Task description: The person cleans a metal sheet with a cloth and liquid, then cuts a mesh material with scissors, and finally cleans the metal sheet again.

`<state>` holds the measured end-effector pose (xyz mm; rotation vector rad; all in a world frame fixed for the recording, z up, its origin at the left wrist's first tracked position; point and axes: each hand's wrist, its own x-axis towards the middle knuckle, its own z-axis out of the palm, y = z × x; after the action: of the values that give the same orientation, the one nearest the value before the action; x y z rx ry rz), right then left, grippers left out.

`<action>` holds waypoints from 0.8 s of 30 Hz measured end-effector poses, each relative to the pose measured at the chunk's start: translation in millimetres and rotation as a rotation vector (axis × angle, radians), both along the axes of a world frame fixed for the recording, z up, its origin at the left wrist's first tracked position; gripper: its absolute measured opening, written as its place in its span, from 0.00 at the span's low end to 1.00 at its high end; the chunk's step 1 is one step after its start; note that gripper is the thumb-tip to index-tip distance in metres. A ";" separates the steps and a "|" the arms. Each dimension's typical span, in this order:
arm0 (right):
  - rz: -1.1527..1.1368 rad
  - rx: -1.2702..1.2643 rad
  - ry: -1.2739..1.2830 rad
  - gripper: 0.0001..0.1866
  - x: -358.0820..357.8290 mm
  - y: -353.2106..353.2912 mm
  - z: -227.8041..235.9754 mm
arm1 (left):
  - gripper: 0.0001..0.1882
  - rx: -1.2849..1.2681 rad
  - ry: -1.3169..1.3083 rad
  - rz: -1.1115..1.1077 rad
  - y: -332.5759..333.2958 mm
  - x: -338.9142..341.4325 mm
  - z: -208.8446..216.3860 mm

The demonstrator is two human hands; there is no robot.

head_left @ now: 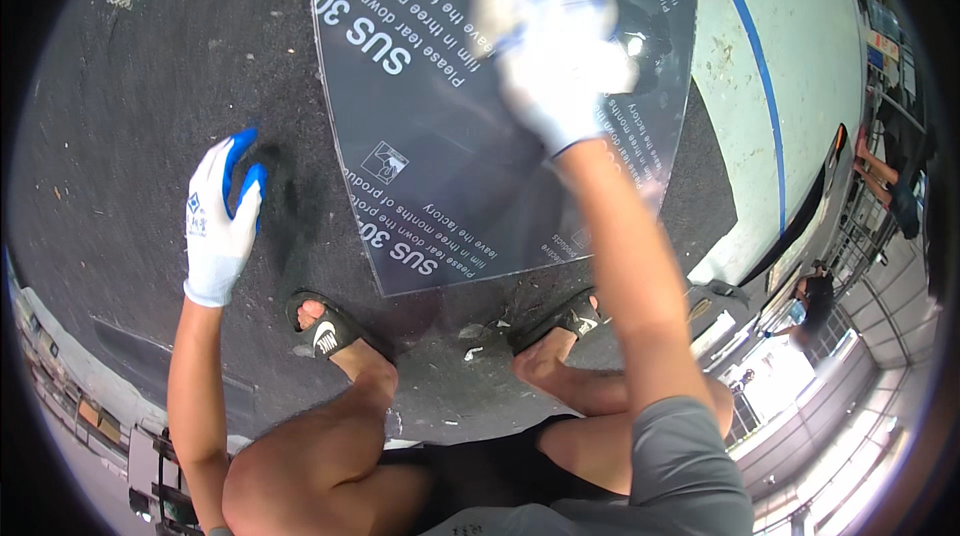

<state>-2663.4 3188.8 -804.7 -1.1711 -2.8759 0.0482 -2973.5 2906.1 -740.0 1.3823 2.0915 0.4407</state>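
Head view showed one dark sheet [450, 151] and two sandals [345, 331]. I logged the left hand [215, 214] with fingers parted; the right hand [562, 46] was blurred, its grip I could not tell.

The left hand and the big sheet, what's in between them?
In the head view, only the black mat lies between the left hand and the sheet, with a dark shadow on it.

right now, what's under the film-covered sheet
Around the film-covered sheet, black mat shows at the left and lower edges, pale floor at the upper right; what lies directly beneath is hidden.
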 end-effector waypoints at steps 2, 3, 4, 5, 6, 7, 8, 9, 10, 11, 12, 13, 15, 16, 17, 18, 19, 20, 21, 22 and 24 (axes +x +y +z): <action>-0.657 0.002 -0.088 0.27 32.9 78.6 -3.6 | 0.21 -0.083 -0.049 0.115 -10.6 3.8 -1.4; -0.867 0.194 0.177 0.26 20.1 100.2 -11.1 | 0.21 -0.090 -0.177 0.230 -11.9 8.3 -2.9; -0.741 -0.063 0.057 0.24 6.9 105.0 -7.6 | 0.21 -0.020 -0.168 0.228 -7.0 10.3 -6.6; -0.524 -0.075 0.003 0.21 -30.8 83.9 -19.0 | 0.21 -0.072 -0.150 0.292 0.1 15.4 -10.4; -0.323 -0.182 -0.056 0.19 -71.6 59.8 -22.8 | 0.21 -0.013 -0.187 0.274 9.4 17.2 -11.5; 0.028 -0.080 -0.139 0.16 -103.6 14.8 -28.9 | 0.21 0.015 -0.224 0.295 21.0 17.5 -12.7; -0.035 0.053 0.112 0.19 -142.9 -31.5 -31.8 | 0.21 0.110 -0.264 0.286 32.8 18.6 -14.1; 0.052 -0.088 0.230 0.20 -149.2 -67.2 -31.7 | 0.20 0.131 -0.215 0.259 43.8 15.5 -13.6; 0.189 -0.204 0.418 0.21 -151.6 -95.0 -35.0 | 0.21 0.121 -0.195 0.255 48.7 12.3 -11.0; 0.376 -0.308 0.627 0.22 -149.4 -101.0 -38.1 | 0.21 0.211 -0.171 0.195 52.2 5.4 -8.9; 0.277 -0.362 0.551 0.25 -131.6 -92.0 -41.8 | 0.22 0.227 -0.203 0.240 50.6 1.8 -9.8; 0.230 -0.377 0.512 0.28 -102.0 -74.2 -43.0 | 0.22 0.151 -0.161 0.238 41.9 -3.1 -6.0; 0.106 0.051 0.199 0.28 -11.2 -8.5 -37.3 | 0.23 0.077 -0.245 0.324 26.3 -10.8 -14.0; -0.019 0.057 -0.058 0.28 26.5 41.0 -34.6 | 0.23 0.115 -0.240 0.260 14.0 -11.2 -16.5; -0.190 0.226 0.131 0.26 48.6 84.9 -35.4 | 0.24 0.077 -0.215 0.273 3.9 -12.5 -18.1; -0.421 0.261 -0.045 0.24 70.7 117.6 -28.6 | 0.23 0.046 -0.182 0.273 -3.8 -11.1 -20.1; -0.780 0.165 0.129 0.23 75.3 138.0 -24.9 | 0.22 0.043 -0.226 0.327 -9.5 -7.1 -21.1; -0.705 0.141 0.007 0.23 59.3 140.0 -27.6 | 0.22 0.055 -0.187 0.307 -11.0 -3.2 -20.7; -0.642 0.144 -0.112 0.22 27.3 139.7 -27.1 | 0.21 0.045 -0.153 0.342 -7.6 1.2 -20.8; -0.554 0.214 -0.108 0.21 -11.9 118.0 -27.5 | 0.22 0.044 -0.087 0.317 -2.5 5.7 -19.0; -0.324 0.297 0.053 0.20 -94.9 68.8 -19.6 | 0.22 0.066 -0.122 0.370 16.4 12.6 -17.3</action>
<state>-2758.4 3257.5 -824.4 -1.5186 -2.4961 -0.3375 -2960.9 2922.6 -757.3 0.9720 2.2494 0.7302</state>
